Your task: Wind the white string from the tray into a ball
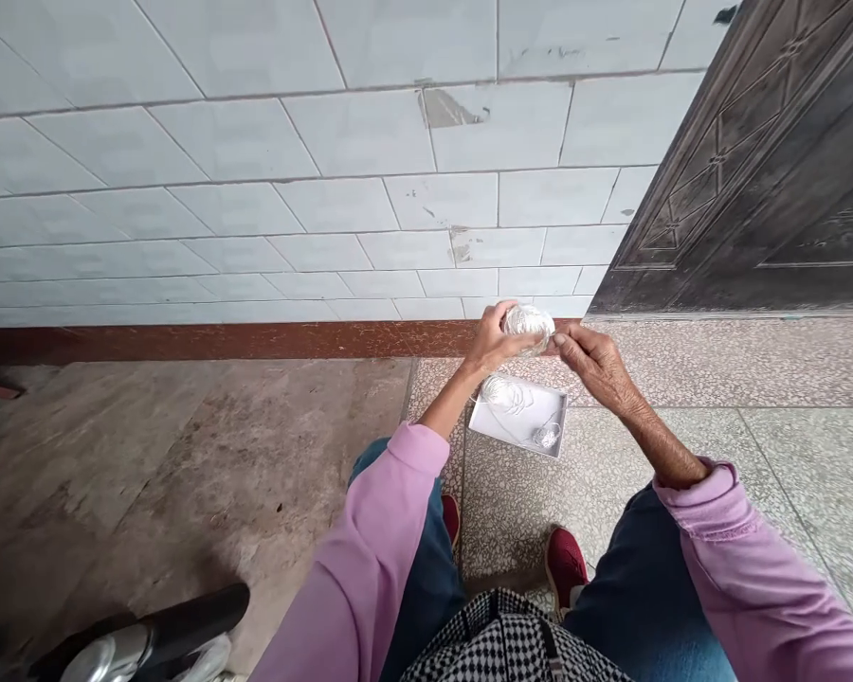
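Observation:
A ball of white string is gripped in my left hand, raised in front of me over the floor. Close to the ball's right side, my right hand is closed in a pinch at the string; the strand between its fingers is too fine to see clearly. Below both hands, a shallow white box rests on the speckled floor. Inside it lie a larger loose heap of white string and a small tangle of string, with thin strands running between them.
A white tiled wall with a brown skirting stands ahead. At the right is a dark carved door. A black and silver cylindrical object lies at the lower left. My red shoes flank the floor near the box.

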A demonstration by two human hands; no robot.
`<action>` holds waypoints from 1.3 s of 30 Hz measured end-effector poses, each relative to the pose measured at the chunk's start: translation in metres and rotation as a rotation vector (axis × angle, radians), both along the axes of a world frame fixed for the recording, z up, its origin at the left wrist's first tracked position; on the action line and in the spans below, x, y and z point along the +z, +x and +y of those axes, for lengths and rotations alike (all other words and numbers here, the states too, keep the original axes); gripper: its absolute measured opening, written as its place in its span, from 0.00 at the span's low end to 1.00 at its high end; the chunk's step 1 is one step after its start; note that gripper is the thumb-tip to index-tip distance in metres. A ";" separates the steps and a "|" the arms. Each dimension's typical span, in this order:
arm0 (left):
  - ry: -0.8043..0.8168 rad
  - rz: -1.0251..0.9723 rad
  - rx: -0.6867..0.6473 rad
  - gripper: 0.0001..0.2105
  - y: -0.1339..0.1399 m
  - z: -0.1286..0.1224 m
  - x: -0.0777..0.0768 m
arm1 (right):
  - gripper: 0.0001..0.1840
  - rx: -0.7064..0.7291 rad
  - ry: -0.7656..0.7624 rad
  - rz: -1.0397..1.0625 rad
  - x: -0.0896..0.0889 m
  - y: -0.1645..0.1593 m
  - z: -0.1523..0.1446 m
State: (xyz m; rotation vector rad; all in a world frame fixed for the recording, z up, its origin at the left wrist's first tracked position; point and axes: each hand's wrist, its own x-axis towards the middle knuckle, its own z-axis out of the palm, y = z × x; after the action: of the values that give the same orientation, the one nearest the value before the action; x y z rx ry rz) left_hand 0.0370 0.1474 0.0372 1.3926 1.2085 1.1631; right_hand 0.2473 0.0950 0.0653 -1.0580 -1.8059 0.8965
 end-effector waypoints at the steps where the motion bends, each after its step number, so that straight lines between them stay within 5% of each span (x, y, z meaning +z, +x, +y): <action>1: -0.028 -0.017 -0.100 0.35 0.001 -0.003 0.000 | 0.30 -0.049 0.009 0.025 0.002 0.008 0.005; 4: -0.171 -0.175 -0.410 0.29 0.007 -0.012 0.000 | 0.30 -0.156 0.013 0.061 0.002 0.027 0.016; 7: -0.311 -0.351 -0.540 0.32 0.015 -0.020 -0.001 | 0.30 -0.159 -0.010 0.086 -0.004 0.032 0.021; 12: -0.316 -0.547 -0.494 0.43 0.026 -0.024 0.005 | 0.28 -0.144 -0.104 0.131 -0.023 0.019 0.024; 17: -0.201 -0.614 -0.330 0.43 0.024 -0.014 0.009 | 0.25 0.025 -0.085 -0.087 -0.036 0.007 0.023; 24: -0.060 -0.118 -0.045 0.38 0.005 0.001 -0.002 | 0.26 0.266 -0.163 -0.128 -0.018 0.001 0.002; 28: -0.063 0.080 -0.203 0.34 0.002 -0.003 -0.002 | 0.30 0.099 -0.142 0.059 -0.009 0.021 0.012; 34: -0.328 -0.339 -0.597 0.28 0.009 -0.016 0.000 | 0.34 -0.057 -0.188 0.202 -0.017 0.046 0.027; 39: -0.273 -0.666 -0.418 0.37 0.014 -0.017 0.010 | 0.33 0.077 -0.332 0.196 -0.023 0.036 0.024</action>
State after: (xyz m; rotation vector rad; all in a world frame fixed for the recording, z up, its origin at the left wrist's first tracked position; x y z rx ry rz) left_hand 0.0507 0.1303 0.0469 0.8808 0.5407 0.9978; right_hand 0.2836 0.1187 0.0422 -1.0648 -1.5772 1.3328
